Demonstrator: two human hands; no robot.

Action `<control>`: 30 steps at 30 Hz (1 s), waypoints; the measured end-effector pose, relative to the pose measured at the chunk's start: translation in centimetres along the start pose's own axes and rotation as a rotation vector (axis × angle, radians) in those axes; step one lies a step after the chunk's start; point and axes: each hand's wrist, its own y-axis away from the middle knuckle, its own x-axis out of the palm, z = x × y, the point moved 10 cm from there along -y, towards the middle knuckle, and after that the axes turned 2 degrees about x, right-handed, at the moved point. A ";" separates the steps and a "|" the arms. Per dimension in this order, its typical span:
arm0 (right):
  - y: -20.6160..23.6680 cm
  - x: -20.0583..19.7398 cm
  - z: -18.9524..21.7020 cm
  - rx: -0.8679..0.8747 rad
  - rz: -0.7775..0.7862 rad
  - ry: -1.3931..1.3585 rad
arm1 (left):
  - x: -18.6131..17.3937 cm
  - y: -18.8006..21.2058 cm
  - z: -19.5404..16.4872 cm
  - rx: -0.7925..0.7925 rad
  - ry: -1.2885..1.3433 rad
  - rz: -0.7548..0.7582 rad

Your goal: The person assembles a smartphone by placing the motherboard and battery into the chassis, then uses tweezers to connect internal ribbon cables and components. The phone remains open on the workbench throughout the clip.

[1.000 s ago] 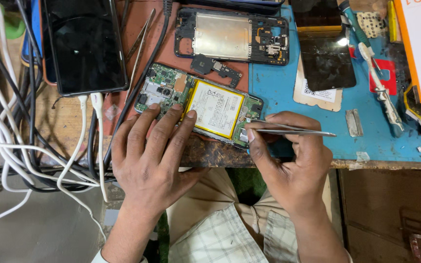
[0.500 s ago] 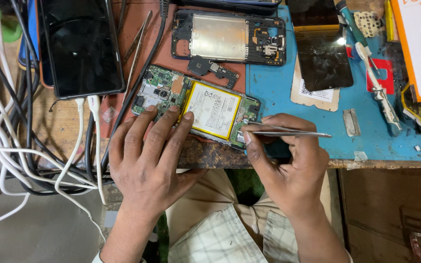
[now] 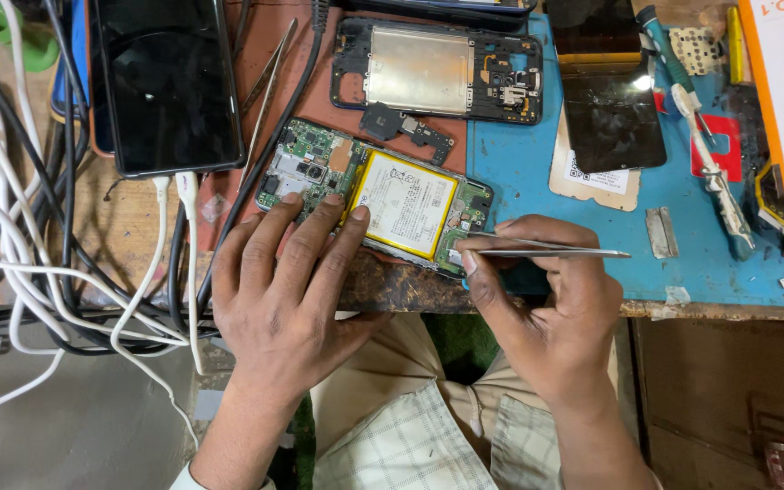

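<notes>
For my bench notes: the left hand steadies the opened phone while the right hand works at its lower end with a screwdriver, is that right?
Not quite: the right hand holds metal tweezers, not a screwdriver, as the head view shows. The left hand does steady the opened phone.

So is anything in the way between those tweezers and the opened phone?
Nothing visible. The right hand holds the tweezers with their tips at the opened phone, at its lower right corner. The left hand presses it from the other side.

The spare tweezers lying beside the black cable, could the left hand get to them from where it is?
Probably yes: the spare tweezers lie uncovered just beyond the left hand, which only rests fingertips on the opened phone.
</notes>
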 end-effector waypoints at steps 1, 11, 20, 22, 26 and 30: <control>0.0 -0.1 -0.1 0.003 -0.016 0.041 | 0.0 -0.1 0.0 0.007 0.000 -0.007; 0.0 -0.1 0.0 -0.006 -0.036 0.096 | 0.2 0.1 0.0 0.005 -0.003 -0.003; -0.1 -0.1 0.3 -0.019 -0.038 0.092 | 0.1 0.0 -0.1 0.010 -0.002 -0.009; -0.2 0.0 0.5 -0.037 -0.021 0.079 | 0.0 0.1 0.0 0.007 -0.005 -0.008; -0.2 0.0 0.5 -0.031 -0.015 0.050 | 0.0 0.0 0.0 0.001 -0.006 -0.001; -0.2 0.0 0.2 -0.008 -0.026 0.024 | 0.1 -0.1 0.0 -0.002 0.000 -0.003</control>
